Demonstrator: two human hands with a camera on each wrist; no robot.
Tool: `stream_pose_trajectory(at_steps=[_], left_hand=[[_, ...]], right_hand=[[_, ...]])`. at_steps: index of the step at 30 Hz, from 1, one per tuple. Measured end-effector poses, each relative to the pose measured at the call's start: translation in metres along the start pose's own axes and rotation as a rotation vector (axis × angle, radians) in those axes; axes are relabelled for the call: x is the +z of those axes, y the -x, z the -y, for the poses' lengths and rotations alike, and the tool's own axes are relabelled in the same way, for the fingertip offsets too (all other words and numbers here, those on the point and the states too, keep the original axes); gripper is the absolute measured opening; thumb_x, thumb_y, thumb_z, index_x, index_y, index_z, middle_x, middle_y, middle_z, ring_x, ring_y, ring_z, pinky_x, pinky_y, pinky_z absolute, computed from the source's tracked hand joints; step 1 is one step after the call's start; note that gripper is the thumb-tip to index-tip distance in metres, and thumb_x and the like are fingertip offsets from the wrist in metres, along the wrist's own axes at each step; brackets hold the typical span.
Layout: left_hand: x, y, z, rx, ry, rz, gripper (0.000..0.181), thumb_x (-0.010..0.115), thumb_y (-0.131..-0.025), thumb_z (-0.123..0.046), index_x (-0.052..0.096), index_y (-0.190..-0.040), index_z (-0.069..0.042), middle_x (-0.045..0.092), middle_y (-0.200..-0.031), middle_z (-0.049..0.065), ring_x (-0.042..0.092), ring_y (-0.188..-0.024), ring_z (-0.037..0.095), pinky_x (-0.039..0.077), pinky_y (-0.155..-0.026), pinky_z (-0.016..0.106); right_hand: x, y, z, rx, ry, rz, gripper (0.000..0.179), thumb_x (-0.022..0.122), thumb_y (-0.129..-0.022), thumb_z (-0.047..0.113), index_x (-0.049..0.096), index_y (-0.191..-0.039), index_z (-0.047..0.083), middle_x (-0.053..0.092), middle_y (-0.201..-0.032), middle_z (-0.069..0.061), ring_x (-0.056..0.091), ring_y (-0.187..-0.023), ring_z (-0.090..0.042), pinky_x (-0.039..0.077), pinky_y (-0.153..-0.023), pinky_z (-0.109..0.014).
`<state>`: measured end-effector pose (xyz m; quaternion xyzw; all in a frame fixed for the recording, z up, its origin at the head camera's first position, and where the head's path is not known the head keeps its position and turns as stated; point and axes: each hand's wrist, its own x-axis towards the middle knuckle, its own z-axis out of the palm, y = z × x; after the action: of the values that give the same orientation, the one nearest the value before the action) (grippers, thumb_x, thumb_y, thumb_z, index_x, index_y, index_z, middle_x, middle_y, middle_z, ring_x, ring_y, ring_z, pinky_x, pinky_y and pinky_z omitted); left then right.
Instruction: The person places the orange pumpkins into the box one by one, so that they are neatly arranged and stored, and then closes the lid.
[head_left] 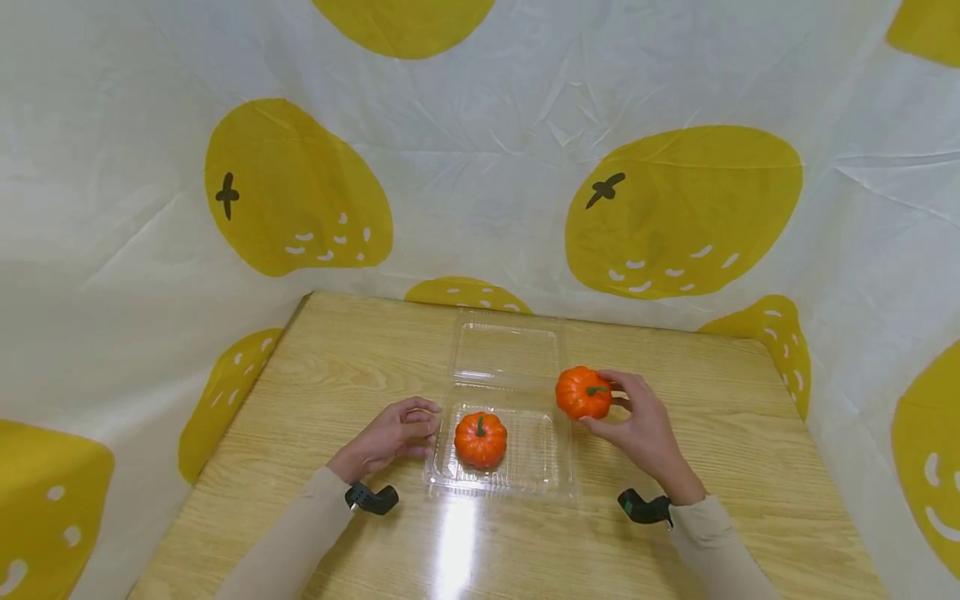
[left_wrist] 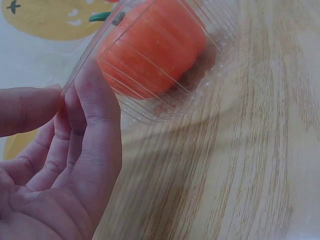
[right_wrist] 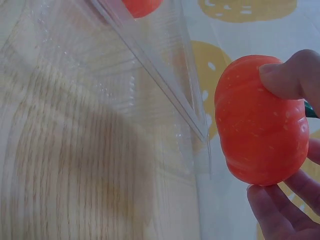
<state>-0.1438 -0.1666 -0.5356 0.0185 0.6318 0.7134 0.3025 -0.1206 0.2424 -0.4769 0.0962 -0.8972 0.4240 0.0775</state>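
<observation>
A clear plastic clamshell container (head_left: 525,475) lies with its lid (head_left: 506,350) folded back toward the wall. One small orange pumpkin (head_left: 481,440) with a green stem sits in the left part of its base. My left hand (head_left: 393,433) is at the container's left edge; in the left wrist view its thumb (left_wrist: 30,110) and forefinger pinch the clear rim. With my right hand (head_left: 641,425) I grip a second orange pumpkin (head_left: 581,392), held beside the container's right edge. The right wrist view shows the thumb (right_wrist: 290,77) on top of this pumpkin and fingers beneath it.
All of this is on a wooden table (head_left: 360,350) with light grain. A white cloth (head_left: 480,208) printed with large yellow fruit hangs behind it and at both sides. Dark wrist cameras (head_left: 371,498) are strapped at the sleeve cuffs.
</observation>
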Motion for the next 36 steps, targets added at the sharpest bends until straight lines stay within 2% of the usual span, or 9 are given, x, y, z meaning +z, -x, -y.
stream_pose_trajectory(at_steps=[4,8,11,16,20,22,29,36], left_hand=[[0.0,0.0,0.0,-0.003,0.003,0.002,0.041,0.066,-0.1,-0.008,0.049,-0.137,0.002,0.063,-0.101,0.001,0.065,-0.088,0.013,0.064,-0.077,0.028],[0.0,0.0,0.0,-0.003,0.003,0.003,0.039,0.065,-0.1,-0.007,0.05,-0.135,0.0,0.064,-0.101,0.0,0.065,-0.088,0.013,0.064,-0.078,0.028],[-0.001,-0.001,0.0,-0.006,0.001,0.0,0.037,0.064,-0.101,-0.007,0.051,-0.135,-0.001,0.065,-0.102,0.0,0.065,-0.089,0.013,0.064,-0.078,0.029],[-0.001,-0.001,0.001,-0.003,0.0,0.002,0.036,0.063,-0.101,-0.007,0.051,-0.135,-0.001,0.064,-0.103,0.0,0.065,-0.09,0.013,0.064,-0.079,0.029],[-0.002,-0.002,0.001,0.008,-0.003,0.006,0.035,0.063,-0.101,-0.007,0.051,-0.134,-0.002,0.064,-0.103,0.0,0.065,-0.089,0.013,0.064,-0.078,0.029],[-0.002,-0.002,0.001,0.012,-0.002,0.007,0.035,0.063,-0.101,-0.007,0.051,-0.134,-0.002,0.064,-0.103,0.0,0.065,-0.089,0.013,0.064,-0.078,0.028],[-0.002,-0.001,0.0,0.011,0.004,0.009,0.036,0.062,-0.102,-0.006,0.05,-0.135,0.0,0.064,-0.102,0.0,0.066,-0.088,0.012,0.063,-0.078,0.028],[-0.003,-0.001,0.001,0.014,0.008,0.01,0.037,0.062,-0.102,-0.006,0.049,-0.136,0.001,0.064,-0.102,-0.001,0.066,-0.088,0.012,0.064,-0.078,0.028]], right_hand=[[0.003,0.0,0.003,-0.044,0.009,0.003,0.072,0.093,-0.075,0.013,0.059,-0.138,0.006,0.06,-0.133,-0.013,0.059,-0.118,-0.028,0.061,-0.093,-0.028],[0.007,0.001,0.005,-0.069,0.027,0.005,0.071,0.094,-0.074,0.01,0.06,-0.136,0.006,0.061,-0.132,-0.013,0.061,-0.117,-0.03,0.063,-0.092,-0.039],[0.009,0.002,0.008,-0.076,0.032,0.01,0.072,0.094,-0.072,0.009,0.061,-0.136,0.007,0.062,-0.131,-0.013,0.062,-0.117,-0.029,0.063,-0.092,-0.042],[0.013,0.005,0.011,-0.112,0.026,0.026,0.071,0.094,-0.072,0.01,0.062,-0.135,0.008,0.063,-0.13,-0.011,0.063,-0.116,-0.028,0.063,-0.091,-0.039],[0.016,0.008,0.013,-0.133,0.03,0.034,0.071,0.095,-0.072,0.011,0.062,-0.135,0.01,0.063,-0.13,-0.01,0.063,-0.116,-0.027,0.062,-0.092,-0.031],[0.017,0.009,0.014,-0.14,0.03,0.041,0.071,0.095,-0.072,0.011,0.062,-0.135,0.01,0.063,-0.13,-0.01,0.063,-0.115,-0.027,0.062,-0.092,-0.03],[0.024,0.01,0.015,-0.199,0.052,0.054,0.073,0.095,-0.069,0.008,0.062,-0.134,0.008,0.063,-0.128,-0.009,0.065,-0.11,-0.024,0.064,-0.088,-0.041],[0.029,0.012,0.016,-0.192,0.072,0.097,0.072,0.095,-0.071,0.013,0.061,-0.135,0.009,0.063,-0.128,-0.008,0.063,-0.115,-0.025,0.063,-0.089,-0.045]])
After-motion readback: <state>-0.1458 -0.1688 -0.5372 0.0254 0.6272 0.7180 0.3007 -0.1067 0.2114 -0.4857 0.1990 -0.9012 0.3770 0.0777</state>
